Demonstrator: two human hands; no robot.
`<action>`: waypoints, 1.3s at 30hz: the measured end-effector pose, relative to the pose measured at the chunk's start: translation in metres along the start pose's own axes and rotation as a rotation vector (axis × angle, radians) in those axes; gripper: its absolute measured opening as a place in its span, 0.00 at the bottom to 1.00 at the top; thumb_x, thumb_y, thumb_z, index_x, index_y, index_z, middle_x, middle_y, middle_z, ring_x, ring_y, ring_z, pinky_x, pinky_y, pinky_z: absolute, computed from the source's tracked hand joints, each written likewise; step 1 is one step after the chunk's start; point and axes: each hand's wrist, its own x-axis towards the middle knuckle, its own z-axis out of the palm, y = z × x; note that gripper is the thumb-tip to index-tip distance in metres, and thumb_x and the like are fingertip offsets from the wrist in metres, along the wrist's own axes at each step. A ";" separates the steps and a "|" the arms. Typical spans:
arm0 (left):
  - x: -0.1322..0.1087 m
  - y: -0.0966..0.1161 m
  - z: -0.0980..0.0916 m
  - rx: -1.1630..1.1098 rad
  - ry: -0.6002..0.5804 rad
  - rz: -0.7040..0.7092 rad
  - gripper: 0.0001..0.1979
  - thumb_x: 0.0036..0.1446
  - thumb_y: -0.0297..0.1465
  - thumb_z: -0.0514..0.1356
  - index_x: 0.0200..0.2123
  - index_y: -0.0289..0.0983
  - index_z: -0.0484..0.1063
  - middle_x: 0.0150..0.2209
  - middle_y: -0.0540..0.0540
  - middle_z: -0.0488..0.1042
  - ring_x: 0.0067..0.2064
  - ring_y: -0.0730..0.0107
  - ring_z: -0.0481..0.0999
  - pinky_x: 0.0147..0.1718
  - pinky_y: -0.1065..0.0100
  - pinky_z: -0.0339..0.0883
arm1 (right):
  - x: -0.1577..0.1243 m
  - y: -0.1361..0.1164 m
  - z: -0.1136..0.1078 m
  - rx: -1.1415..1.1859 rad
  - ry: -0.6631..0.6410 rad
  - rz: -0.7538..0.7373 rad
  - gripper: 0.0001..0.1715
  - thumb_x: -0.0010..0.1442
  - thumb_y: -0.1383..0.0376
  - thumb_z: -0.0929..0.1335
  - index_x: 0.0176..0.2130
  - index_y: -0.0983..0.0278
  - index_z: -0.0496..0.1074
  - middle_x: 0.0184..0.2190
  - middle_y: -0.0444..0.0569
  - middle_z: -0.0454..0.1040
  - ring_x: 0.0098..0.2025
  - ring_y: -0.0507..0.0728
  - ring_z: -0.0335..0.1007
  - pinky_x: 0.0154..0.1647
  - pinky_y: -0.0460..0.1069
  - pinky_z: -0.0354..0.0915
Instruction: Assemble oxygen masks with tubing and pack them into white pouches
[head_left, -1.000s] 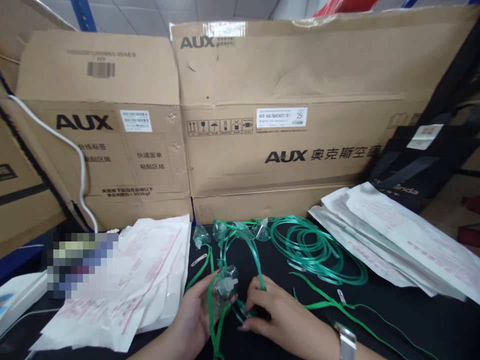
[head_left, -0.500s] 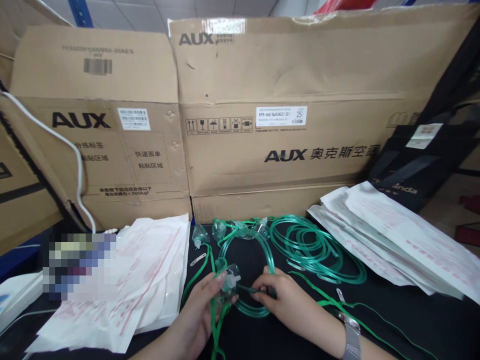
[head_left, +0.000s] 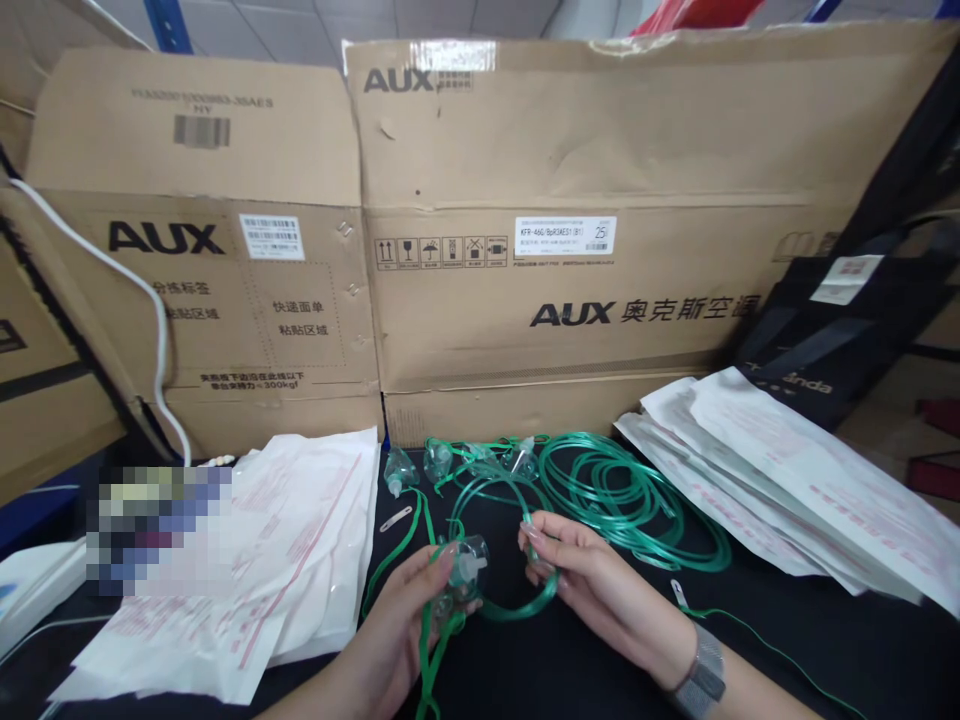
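My left hand (head_left: pixel 405 610) holds a clear green oxygen mask (head_left: pixel 461 565) with a white port, low in the middle of the view; its green strap hangs down below my palm. My right hand (head_left: pixel 577 575) pinches the mask's green tubing (head_left: pixel 517 605), which loops from the mask under my fingers and up toward the back. Both hands hover just above the black table (head_left: pixel 585 660).
Several more masks (head_left: pixel 450 460) and a coil of green tubing (head_left: pixel 630 495) lie behind my hands. Stacks of white pouches sit at the left (head_left: pixel 292 540) and right (head_left: pixel 787 480). Large AUX cardboard boxes (head_left: pixel 570 280) wall off the back. A black bag (head_left: pixel 847 320) stands far right.
My right hand has lifted and turned palm-up with the tubing, pulling its loop smaller and closer to the mask. The left hand keeps hold of the mask.
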 end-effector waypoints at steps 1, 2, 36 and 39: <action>0.000 0.000 0.000 0.017 -0.031 0.017 0.08 0.47 0.34 0.65 0.30 0.36 0.74 0.29 0.50 0.75 0.33 0.72 0.73 0.37 0.71 0.65 | -0.001 0.000 0.001 0.019 -0.005 -0.006 0.07 0.51 0.63 0.70 0.28 0.65 0.69 0.27 0.42 0.65 0.27 0.48 0.57 0.30 0.44 0.54; 0.001 -0.001 0.000 0.037 -0.058 0.035 0.08 0.46 0.33 0.65 0.29 0.36 0.73 0.28 0.51 0.74 0.32 0.74 0.72 0.35 0.73 0.64 | -0.002 -0.001 0.003 0.020 -0.006 -0.018 0.07 0.52 0.64 0.70 0.28 0.65 0.69 0.26 0.42 0.64 0.27 0.48 0.57 0.30 0.44 0.54; 0.000 0.000 0.001 0.131 -0.141 0.052 0.07 0.45 0.27 0.66 0.31 0.35 0.74 0.31 0.48 0.75 0.37 0.68 0.71 0.38 0.70 0.60 | -0.013 0.008 0.018 -0.660 0.169 -0.362 0.09 0.54 0.59 0.68 0.34 0.62 0.67 0.25 0.42 0.65 0.26 0.51 0.62 0.28 0.46 0.62; 0.000 0.000 0.002 0.137 -0.126 0.049 0.08 0.43 0.28 0.67 0.30 0.36 0.74 0.30 0.48 0.75 0.36 0.67 0.72 0.37 0.70 0.60 | -0.013 0.005 0.015 -0.635 0.128 -0.353 0.10 0.54 0.58 0.67 0.31 0.63 0.67 0.22 0.41 0.66 0.24 0.51 0.63 0.28 0.47 0.62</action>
